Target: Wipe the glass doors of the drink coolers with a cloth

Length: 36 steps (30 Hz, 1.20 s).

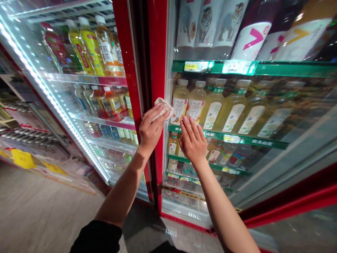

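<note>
My left hand [150, 128] presses a crumpled white cloth [163, 106] against the edge of the glass door [263, 154], right beside the red door frame [157, 70]. Its fingers are curled over the cloth. My right hand [193, 140] lies flat on the same glass with fingers stretched out and together, holding nothing. Behind the glass, close to both hands, stand yellow tea bottles [196, 102] on a green shelf [231, 138].
A second cooler door [86, 88] on the left shows shelves of coloured drink bottles, lit by an LED strip. Large bottles fill the top right shelf. Green price rails [237, 66] run across. Grey floor [39, 211] lies below left.
</note>
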{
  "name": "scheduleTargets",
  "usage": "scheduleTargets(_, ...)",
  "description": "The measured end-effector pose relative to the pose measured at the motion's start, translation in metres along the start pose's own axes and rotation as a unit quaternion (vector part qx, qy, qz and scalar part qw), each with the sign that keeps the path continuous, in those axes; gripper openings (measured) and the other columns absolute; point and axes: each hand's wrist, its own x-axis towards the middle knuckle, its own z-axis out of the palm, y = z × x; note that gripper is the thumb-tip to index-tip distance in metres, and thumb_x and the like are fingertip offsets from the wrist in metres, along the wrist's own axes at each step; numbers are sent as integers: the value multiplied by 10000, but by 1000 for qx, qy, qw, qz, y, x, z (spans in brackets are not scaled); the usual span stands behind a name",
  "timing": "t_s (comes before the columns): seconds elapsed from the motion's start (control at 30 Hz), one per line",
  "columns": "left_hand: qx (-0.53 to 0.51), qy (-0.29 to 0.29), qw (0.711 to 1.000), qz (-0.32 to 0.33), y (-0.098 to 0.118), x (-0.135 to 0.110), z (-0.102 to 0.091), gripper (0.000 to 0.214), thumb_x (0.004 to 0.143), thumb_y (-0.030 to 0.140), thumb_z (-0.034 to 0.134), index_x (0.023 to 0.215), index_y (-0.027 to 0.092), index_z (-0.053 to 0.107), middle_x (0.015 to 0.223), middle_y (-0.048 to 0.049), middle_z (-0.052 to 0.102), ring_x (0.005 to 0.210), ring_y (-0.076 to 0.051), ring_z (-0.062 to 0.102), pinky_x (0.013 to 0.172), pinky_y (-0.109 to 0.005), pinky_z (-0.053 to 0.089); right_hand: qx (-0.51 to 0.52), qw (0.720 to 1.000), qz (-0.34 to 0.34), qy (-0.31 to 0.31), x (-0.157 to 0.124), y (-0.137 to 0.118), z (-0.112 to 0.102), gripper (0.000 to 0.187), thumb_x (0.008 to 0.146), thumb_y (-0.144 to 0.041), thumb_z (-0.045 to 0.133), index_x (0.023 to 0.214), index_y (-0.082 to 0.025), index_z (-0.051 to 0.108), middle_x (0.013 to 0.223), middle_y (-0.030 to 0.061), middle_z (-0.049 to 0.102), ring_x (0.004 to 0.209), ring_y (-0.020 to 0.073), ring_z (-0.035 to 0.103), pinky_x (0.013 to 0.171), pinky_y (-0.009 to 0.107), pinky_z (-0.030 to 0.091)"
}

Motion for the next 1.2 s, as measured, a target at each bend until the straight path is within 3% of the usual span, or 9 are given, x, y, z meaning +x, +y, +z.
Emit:
scheduleTargets(0.07, -5, 21, 1000, -19, 9, -10, 0, 330, 1046, 106, 659, 1296, 295, 762, 1290, -28, 785, 1326, -179, 711, 1141, -392, 614, 9, 1000, 6, -11, 0, 0, 0, 784, 1079, -218, 421, 1764, -210, 41, 1743, 58, 432, 1624, 246, 427, 1332, 442, 372)
scheduleTargets(0.17, 25, 0, 1000, 5, 19, -18, 2, 325, 1041, 105, 663, 1281, 298, 769, 1251, -24, 800, 1261, -172, 740, 1147, -410, 605, 11, 1000, 6, -11, 0, 0, 0, 806, 1072, -212, 444, 1765, -215, 33, 1748, 50, 421, 1632, 236, 410, 1338, 434, 368)
scheduleTargets(0.3, 59, -40, 997, 19, 11, -4, 1, 246, 1052, 162, 670, 1198, 307, 804, 1197, -11, 818, 1188, -163, 749, 1176, -431, 574, 5, 1000, -5, 4, 1, 0, -2, 828, 1053, -200, 464, 1768, -194, 48, 1743, 48, 429, 1635, 221, 404, 1347, 413, 356)
scheduleTargets(0.4, 42, -34, 998, -30, 8, 2, -2, 249, 1038, 165, 685, 1202, 305, 810, 1207, -28, 811, 1158, -173, 730, 1111, -397, 583, 18, 1000, -1, -7, 0, 1, -2, 834, 1052, -190, 450, 1767, -214, 22, 1752, 41, 417, 1635, 227, 403, 1347, 430, 364)
scheduleTargets(0.53, 50, 4, 998, -38, 26, -15, -1, 318, 1009, 121, 710, 1257, 302, 789, 1177, -42, 795, 1100, -175, 739, 983, -359, 592, 34, 999, 6, -12, -2, 2, -1, 805, 1070, -197, 432, 1763, -234, 23, 1749, 39, 426, 1628, 237, 418, 1334, 452, 390)
scheduleTargets(0.7, 36, -19, 999, -32, 36, -23, 9, 294, 1023, 139, 695, 1257, 294, 783, 1196, -50, 787, 1105, -187, 736, 1000, -378, 590, 34, 999, 3, 38, 1, 0, 0, 769, 1075, -194, 423, 1768, -228, 92, 1714, 51, 500, 1621, 230, 432, 1317, 443, 412)
scheduleTargets(0.87, -6, -13, 995, -101, 33, -8, 15, 314, 1050, 149, 646, 1278, 317, 781, 1259, -50, 778, 1207, -201, 711, 1095, -416, 559, 30, 990, 108, 92, -5, -8, -5, 790, 1041, -181, 381, 1772, -235, 86, 1728, 80, 491, 1657, 283, 363, 1320, 549, 391)
scheduleTargets(1.03, 19, 34, 982, -183, 63, -19, 22, 291, 1054, 140, 632, 1243, 291, 794, 1218, -48, 782, 1202, -194, 732, 1103, -431, 579, 6, 983, 168, 71, -21, -8, -16, 834, 1012, -181, 411, 1775, -247, 82, 1769, 95, 423, 1681, 315, 303, 1323, 595, 356)
scheduleTargets(1.2, 42, 65, 985, -153, 75, -14, 28, 290, 1036, 105, 653, 1215, 280, 799, 1193, -39, 804, 1146, -174, 760, 1045, -387, 609, 6, 982, 178, 55, -20, -2, -26, 848, 1028, -235, 438, 1778, -242, 43, 1837, 87, 263, 1721, 310, 158, 1350, 597, 293)
